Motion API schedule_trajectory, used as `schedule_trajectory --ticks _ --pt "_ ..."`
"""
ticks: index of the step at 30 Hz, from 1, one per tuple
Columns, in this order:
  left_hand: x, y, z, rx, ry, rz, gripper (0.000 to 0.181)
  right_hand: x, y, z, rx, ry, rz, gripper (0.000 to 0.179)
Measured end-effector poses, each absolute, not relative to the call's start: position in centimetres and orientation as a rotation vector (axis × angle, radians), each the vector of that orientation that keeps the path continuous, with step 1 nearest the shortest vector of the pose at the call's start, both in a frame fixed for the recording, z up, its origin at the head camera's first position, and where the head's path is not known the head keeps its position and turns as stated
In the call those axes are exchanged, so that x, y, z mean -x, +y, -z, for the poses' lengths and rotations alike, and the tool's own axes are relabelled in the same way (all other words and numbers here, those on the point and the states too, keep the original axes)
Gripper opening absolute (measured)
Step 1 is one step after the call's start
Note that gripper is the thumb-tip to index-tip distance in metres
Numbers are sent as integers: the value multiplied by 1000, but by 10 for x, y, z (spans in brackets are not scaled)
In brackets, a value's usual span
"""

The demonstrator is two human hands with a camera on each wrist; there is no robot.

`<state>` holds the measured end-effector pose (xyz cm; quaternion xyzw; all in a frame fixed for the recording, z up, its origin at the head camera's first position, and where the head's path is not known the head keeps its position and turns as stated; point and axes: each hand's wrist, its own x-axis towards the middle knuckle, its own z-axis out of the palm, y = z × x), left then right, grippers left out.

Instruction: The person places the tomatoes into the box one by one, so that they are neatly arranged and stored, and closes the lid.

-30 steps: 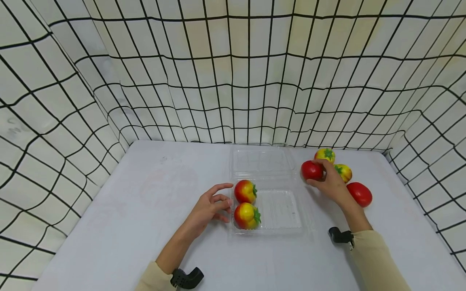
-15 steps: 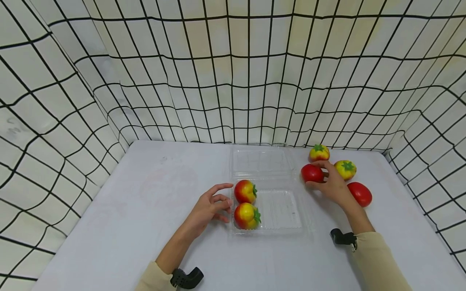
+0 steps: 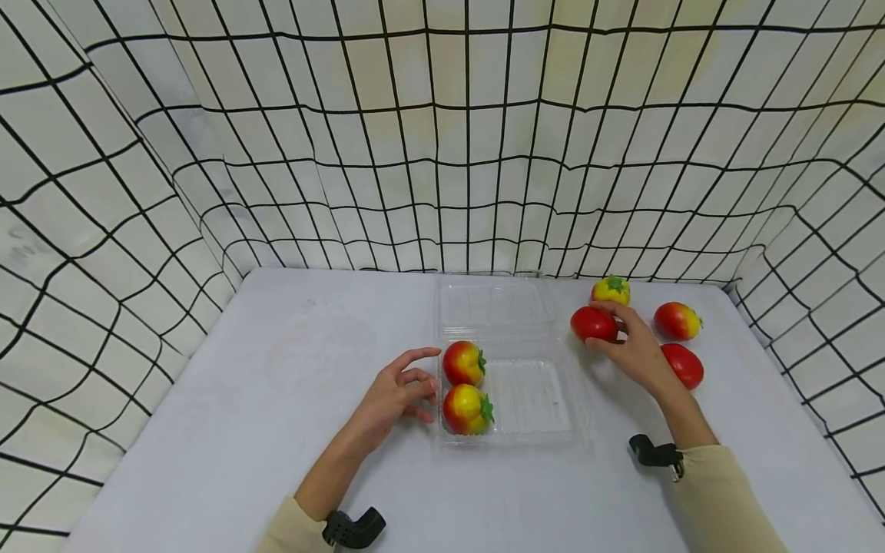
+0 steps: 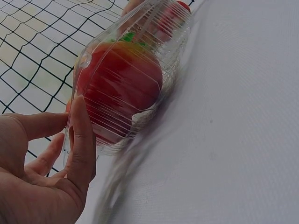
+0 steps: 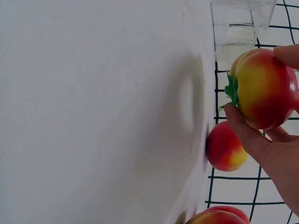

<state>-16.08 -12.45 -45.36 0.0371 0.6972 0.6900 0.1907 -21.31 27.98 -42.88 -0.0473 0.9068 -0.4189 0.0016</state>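
Observation:
In the head view my right hand (image 3: 629,346) grips a round red-and-yellow artificial fruit (image 3: 594,324) between thumb and fingers. Its green leafy cap shows in the right wrist view, where the fruit (image 5: 264,88) appears slightly above the tabletop. My left hand (image 3: 394,399) is at the left side of a clear plastic clamshell box (image 3: 532,399), its fingertips touching the wall in the left wrist view. Inside the box, along its left side, lie two matching fruits: a far one (image 3: 463,362) and a near one (image 3: 467,410). The box's lid (image 3: 494,303) lies open behind it.
Around the right hand lie three loose fruits: one behind it (image 3: 611,290), one to its right (image 3: 677,321) and one by the wrist (image 3: 683,365). Black netting (image 3: 470,161) over pale walls bounds the white table (image 3: 332,307) at the back and sides.
The loose fruit right of my right hand has rolled further right and turned its cap. The one behind shifted slightly. My right hand still grips its fruit; the left has stayed put.

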Motion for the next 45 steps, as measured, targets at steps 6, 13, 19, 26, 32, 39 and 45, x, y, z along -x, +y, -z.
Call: schedule_trajectory --ticks 6,13,19,26,32,39,45 --pt "160 -124 454 -85 1961 -1936 52 210 277 423 126 2823 1370 77" --pt "160 -126 456 -100 1967 -1931 54 205 269 421 227 2808 1474 74" --pt "162 -124 455 -109 1966 -1936 52 203 265 417 292 2824 1485 76" --pt "162 -124 454 -96 1976 -1937 51 198 258 411 292 2792 1500 78" --pt "161 -125 454 -105 1967 -1939 53 194 252 409 348 2773 1506 80" --pt "161 -124 454 -120 1959 -1938 55 192 250 409 357 2757 1558 78" --pt "160 -125 453 -121 1967 -1936 56 191 245 407 343 2761 1535 75"
